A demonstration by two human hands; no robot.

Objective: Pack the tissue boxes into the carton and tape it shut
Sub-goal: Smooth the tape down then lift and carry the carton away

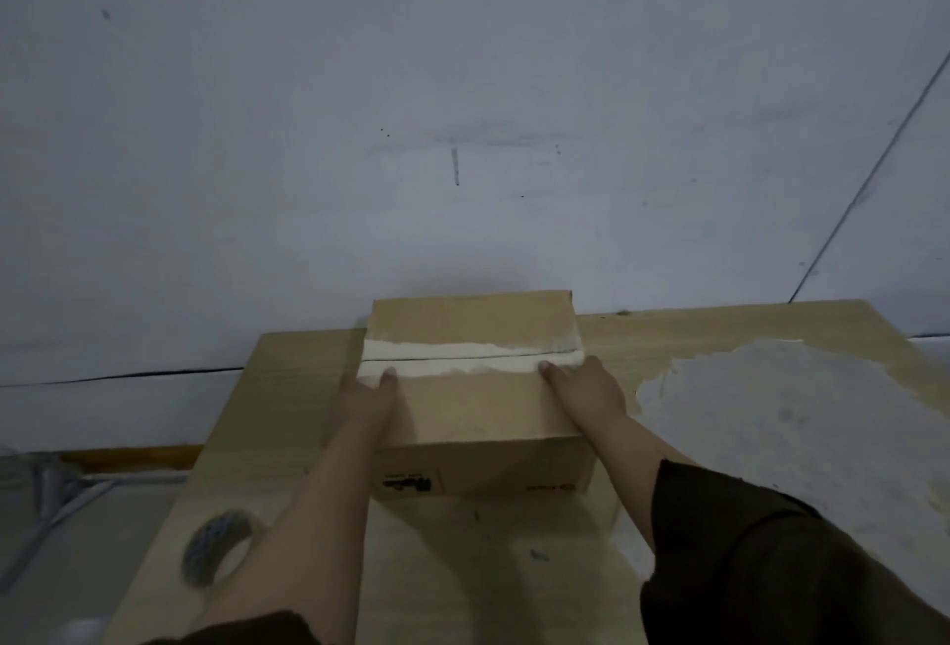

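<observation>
Head view: the closed carton [473, 387] sits on the wooden table [288, 439] against the wall at 12 o'clock, pale tape [462, 356] across its top seam. The left hand [367, 395] and right hand [586, 387] lie flat and open on the lid, thumbs touching the tape. A tape roll [218, 547] lies at 8 o'clock.

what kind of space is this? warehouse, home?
Can't tell for sure; looks like a makeshift packing spot in a plain room: bare worn wooden table against an unfinished grey wall, holding a carton and tape roll.
</observation>
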